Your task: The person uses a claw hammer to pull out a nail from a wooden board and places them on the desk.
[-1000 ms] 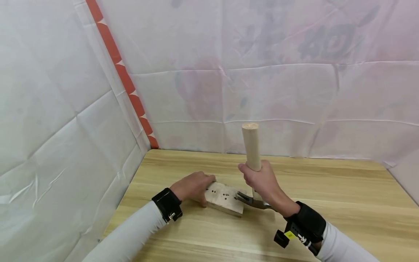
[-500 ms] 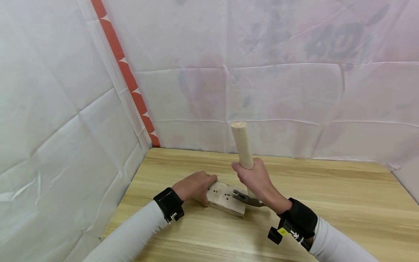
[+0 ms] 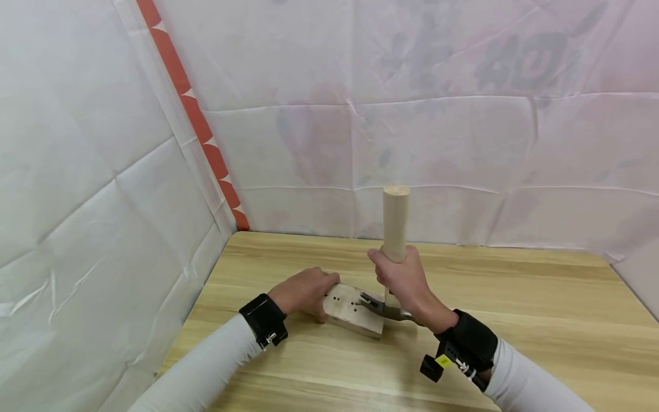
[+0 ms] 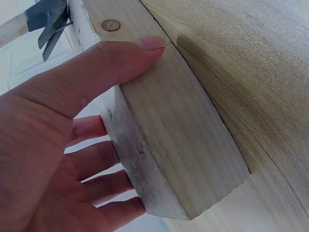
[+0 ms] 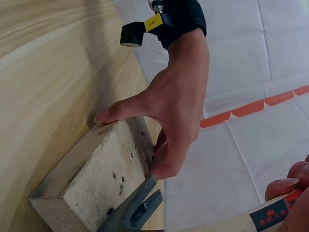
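Observation:
A pale wooden block with several dark holes in its top lies on the table. My left hand grips its left end, thumb along the near side and fingers on the far side. My right hand grips the wooden handle of a claw hammer, which stands nearly upright with its head down. The dark claw overlaps the block's top at its right part. A thin nail-like sliver shows beside the claw in the left wrist view. A round knot marks the block's side near my thumb.
The wood-grain table reaches to white sheeting at the back and left. An orange-red strip runs down the corner of the sheeting. Black camera bands sit on both wrists.
The hammer's claw has shifted left over the block. Its handle tipped left half a second ago and is now back nearly upright. My left hand and the block hold still.

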`<state>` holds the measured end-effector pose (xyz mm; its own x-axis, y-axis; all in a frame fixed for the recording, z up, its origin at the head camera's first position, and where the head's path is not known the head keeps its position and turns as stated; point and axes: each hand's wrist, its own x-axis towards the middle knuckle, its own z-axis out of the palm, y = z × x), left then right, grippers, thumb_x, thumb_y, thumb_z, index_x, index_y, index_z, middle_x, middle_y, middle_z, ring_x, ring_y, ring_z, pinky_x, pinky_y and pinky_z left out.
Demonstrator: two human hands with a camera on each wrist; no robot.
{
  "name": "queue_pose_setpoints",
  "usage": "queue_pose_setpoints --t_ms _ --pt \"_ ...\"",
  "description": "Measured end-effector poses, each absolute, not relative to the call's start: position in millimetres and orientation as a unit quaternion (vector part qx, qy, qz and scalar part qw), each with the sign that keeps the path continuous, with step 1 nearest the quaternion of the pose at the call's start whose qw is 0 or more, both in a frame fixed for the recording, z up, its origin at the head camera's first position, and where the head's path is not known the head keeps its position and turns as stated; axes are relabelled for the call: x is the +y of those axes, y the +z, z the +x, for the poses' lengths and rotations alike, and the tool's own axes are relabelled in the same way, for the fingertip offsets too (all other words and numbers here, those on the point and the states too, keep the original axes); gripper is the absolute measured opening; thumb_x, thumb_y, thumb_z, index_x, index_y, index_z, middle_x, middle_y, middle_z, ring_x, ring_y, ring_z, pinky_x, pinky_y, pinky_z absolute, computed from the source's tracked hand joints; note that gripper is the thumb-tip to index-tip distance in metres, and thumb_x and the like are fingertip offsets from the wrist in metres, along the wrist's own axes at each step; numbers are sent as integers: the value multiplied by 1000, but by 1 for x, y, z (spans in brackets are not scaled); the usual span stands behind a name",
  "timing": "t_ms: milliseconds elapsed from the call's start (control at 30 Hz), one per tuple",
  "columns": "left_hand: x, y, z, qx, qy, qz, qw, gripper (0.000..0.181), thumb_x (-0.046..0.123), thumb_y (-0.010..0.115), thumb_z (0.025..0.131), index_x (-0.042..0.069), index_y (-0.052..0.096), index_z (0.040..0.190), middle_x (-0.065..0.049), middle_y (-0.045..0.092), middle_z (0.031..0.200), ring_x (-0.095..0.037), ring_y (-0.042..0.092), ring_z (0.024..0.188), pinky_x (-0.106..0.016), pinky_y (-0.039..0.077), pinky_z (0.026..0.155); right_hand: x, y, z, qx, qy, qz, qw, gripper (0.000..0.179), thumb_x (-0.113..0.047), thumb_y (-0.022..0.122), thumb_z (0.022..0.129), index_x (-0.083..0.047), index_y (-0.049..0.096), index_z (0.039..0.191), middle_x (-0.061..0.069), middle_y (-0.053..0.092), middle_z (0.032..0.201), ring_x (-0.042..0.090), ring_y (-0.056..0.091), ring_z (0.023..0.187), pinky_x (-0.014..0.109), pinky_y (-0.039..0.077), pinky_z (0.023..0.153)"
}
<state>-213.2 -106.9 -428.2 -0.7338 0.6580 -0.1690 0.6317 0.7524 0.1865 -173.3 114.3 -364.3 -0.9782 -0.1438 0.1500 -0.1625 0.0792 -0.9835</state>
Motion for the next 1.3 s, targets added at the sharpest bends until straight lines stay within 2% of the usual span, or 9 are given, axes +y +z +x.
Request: queue_pose_setpoints --t_ms 167,333,533,733,933,1300 --pt "-110 -429 -212 929 58 346 115 71 37 89 59 18 52 116 7 59 93 -10 49 84 -23 44 68 121 -368 -172 -669 735 108 38 37 -14 62 92 -6 39 64 2 36 53 17 32 50 35 29 49" --pt "-113 -429 -211 927 62 351 115 69 34 88 60 18 52 116 8 59 92 -9 49 82 -23 44 67 131 -371 -174 -612 778 131 47 41 -8 58 93 -7 32 62 2 28 54 17 24 50 37 22 48" --pt "-116 -430 -213 926 65 354 116 67 34 88 61 18 52 116 7 59 94 -8 49 81 -23 44 67 144 -375 -177 -552 805 213 47 45 1 43 97 -14 21 62 -1 17 57 14 15 49 35 16 46" --pt "-118 -428 -214 925 69 353 122 68 32 87 61 17 52 117 7 60 95 -8 50 80 -23 44 66 155 -386 -180 -476 827 292 68 46 12 25 96 -15 18 61 -2 16 54 10 16 42 33 10 40" --pt "-118 -430 -214 924 70 353 126 67 31 87 62 17 52 117 7 59 93 -9 49 80 -23 43 65 166 -394 -178 -426 840 332 60 45 16 10 92 -14 18 59 -3 16 53 10 16 42 30 11 41" --pt "-117 -430 -211 924 73 354 128 67 32 87 62 18 52 118 7 60 97 -8 50 79 -22 43 64 178 -400 -173 -394 852 341 51 38 12 7 92 -14 15 64 -2 18 55 11 18 43 30 13 43"
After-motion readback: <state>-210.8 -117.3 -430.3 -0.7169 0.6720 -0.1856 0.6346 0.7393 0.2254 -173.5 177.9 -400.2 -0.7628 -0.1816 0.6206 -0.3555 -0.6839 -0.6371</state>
